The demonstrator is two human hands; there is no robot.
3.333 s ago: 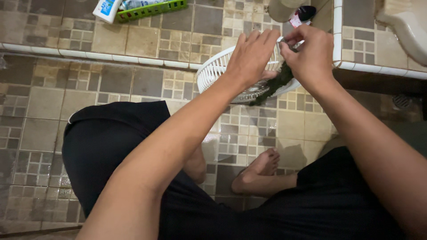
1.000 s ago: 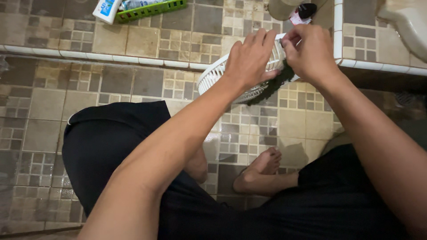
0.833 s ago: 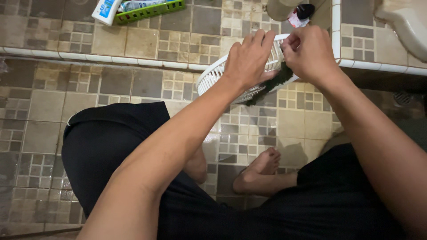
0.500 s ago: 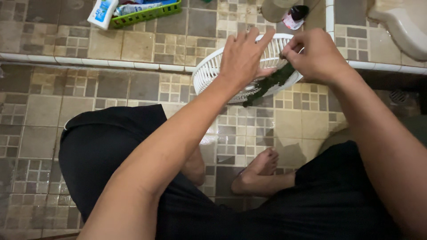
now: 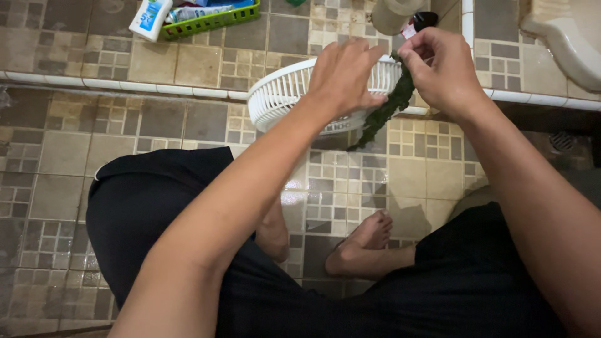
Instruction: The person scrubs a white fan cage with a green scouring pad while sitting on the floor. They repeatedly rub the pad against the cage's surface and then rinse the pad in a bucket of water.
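Observation:
A round white plastic fan grille [image 5: 278,95] is held up over the tiled floor. My left hand [image 5: 344,74] grips its right side, fingers over the rim. My right hand [image 5: 441,66] pinches a dark green scrubbing pad [image 5: 388,109] that hangs down against the grille's right edge. Part of the grille is hidden behind my left hand.
A green basket [image 5: 206,19] and a white bottle [image 5: 150,15] sit on the raised tiled step at the top left. A cup and a small dark-capped container [image 5: 421,21] stand behind my hands. A white basin edge [image 5: 563,37] is at the top right. My bare foot [image 5: 366,241] rests on wet tiles.
The grille has shifted to the left and tilted more upright in my left hand. My right hand has lifted the green pad up along the grille's right edge.

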